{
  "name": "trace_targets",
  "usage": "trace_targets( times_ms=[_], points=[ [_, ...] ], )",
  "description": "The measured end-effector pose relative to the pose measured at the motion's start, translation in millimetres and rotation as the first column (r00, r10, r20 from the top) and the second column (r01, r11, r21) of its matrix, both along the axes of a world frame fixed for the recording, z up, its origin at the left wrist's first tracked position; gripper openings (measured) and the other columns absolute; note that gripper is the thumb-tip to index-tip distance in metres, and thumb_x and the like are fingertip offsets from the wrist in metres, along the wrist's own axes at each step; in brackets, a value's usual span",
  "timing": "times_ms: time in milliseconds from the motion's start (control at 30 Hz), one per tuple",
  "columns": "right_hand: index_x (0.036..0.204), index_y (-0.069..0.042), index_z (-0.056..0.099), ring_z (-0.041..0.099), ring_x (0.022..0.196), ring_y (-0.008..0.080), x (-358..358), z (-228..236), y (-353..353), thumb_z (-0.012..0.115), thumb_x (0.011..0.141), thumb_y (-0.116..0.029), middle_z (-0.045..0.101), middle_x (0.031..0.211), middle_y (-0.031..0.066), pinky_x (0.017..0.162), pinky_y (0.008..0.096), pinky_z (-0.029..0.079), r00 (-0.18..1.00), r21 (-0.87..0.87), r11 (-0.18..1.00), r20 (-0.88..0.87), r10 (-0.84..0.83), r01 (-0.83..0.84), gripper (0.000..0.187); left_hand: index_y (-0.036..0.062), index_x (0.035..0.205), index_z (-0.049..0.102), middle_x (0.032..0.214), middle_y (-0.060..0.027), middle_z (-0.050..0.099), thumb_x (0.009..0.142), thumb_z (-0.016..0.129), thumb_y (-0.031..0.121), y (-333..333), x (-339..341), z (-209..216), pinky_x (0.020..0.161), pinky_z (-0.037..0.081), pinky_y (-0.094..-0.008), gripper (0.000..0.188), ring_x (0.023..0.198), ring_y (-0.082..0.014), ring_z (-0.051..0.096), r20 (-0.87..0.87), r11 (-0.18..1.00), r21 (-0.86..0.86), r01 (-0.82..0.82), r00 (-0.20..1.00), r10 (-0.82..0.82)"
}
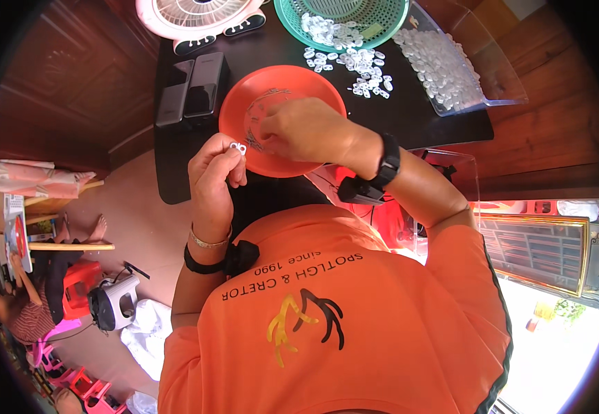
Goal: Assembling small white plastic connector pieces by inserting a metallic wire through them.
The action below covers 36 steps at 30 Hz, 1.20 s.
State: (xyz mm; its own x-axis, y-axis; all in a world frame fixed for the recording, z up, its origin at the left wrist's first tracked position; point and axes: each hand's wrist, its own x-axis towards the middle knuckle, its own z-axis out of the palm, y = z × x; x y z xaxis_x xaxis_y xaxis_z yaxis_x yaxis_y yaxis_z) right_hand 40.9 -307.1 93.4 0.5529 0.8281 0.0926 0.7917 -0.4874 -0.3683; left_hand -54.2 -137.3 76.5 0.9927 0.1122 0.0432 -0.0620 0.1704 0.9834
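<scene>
My left hand (211, 172) pinches a small white plastic piece with two holes (238, 148) between thumb and fingers, at the near left rim of an orange bowl (330, 93). Thin metal pins (252, 117) lie scattered on the bowl's floor. Over them, inside the bowl, my right hand (306, 127) points down with its fingers drawn together. Whatever its fingertips grip is hidden behind the hand. Loose white pieces (367, 72) of the same sort lie on the dark table beyond the bowl, some of them with two holes.
A green basket (284, 24) with white pieces stands at the back. To its right is a clear tray (499, 72) full of them. Two dark devices (203, 83) and a pink fan (196, 17) are at the left. Another person (33, 314) sits far left, beside red stools.
</scene>
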Motion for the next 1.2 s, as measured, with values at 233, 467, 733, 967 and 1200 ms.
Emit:
trace_targets(
  times_ms=[233,467,733,967,1200],
  points=[
    [0.088,-0.004,0.065,0.063,0.075,0.0297,-7.5,-13.0,21.9,0.056,0.079,-0.01,0.062,0.085,0.0121,0.064,0.0399,0.051,0.981,-0.244,0.97,0.187,0.045,0.002,0.015,0.0035,0.07,0.05,0.056,0.001,0.042,0.084,0.048,0.01,5.6,-4.4,-4.8,0.05,0.031,-0.0222,0.016,0.051,-0.0073,0.038,-0.006,0.998,-0.053,-0.018,1.0,0.017],
    [0.092,-0.003,0.064,0.064,0.076,0.0296,-8.6,-19.4,26.9,0.054,0.08,-0.009,0.063,0.088,0.0125,0.065,0.0385,0.052,0.97,-0.293,0.956,0.234,0.067,0.005,0.017,0.0032,0.07,0.05,0.056,0.0009,0.043,0.084,0.048,0.011,9.4,-6.6,-7.9,0.05,0.03,-0.022,0.016,0.051,-0.0074,0.039,0.008,0.997,-0.075,-0.006,1.0,0.006],
    [0.096,-0.002,0.06,0.064,0.083,0.0322,-3.1,-26.7,21.0,0.052,0.083,-0.007,0.063,0.093,0.0144,0.068,0.043,0.05,0.978,-0.12,0.993,0.204,0.04,-0.016,0.016,0.0036,0.069,0.05,0.056,0.0008,0.044,0.084,0.048,0.011,9.5,-9.6,-9.0,0.05,0.03,-0.0221,0.016,0.052,-0.0076,0.04,0.01,0.996,-0.087,0.014,1.0,-0.013],
    [0.097,0.001,0.059,0.064,0.08,0.0243,6.2,-11.7,2.2,0.053,0.087,-0.004,0.066,0.091,0.0113,0.071,0.0337,0.051,0.98,0.325,0.933,-0.174,-0.099,0.153,0.012,0.0032,0.071,0.052,0.057,0.001,0.045,0.085,0.049,0.012,5.1,-8.6,-6.2,0.05,0.03,-0.0214,0.017,0.052,-0.0065,0.04,-0.023,0.998,-0.061,0.029,0.999,-0.031],
    [0.098,-0.001,0.063,0.061,0.074,0.0095,-1.9,-4.8,-11.5,0.058,0.091,-0.011,0.064,0.084,0.0036,0.068,0.0235,0.05,0.571,0.49,0.755,-0.799,0.189,0.436,0.013,0.0033,0.074,0.049,0.059,-0.0015,0.045,0.087,0.047,0.014,-6.7,-1.6,2.8,0.051,0.031,-0.0226,0.017,0.053,-0.0088,0.041,-0.021,0.995,0.037,0.094,0.995,-0.093]
  ],
)
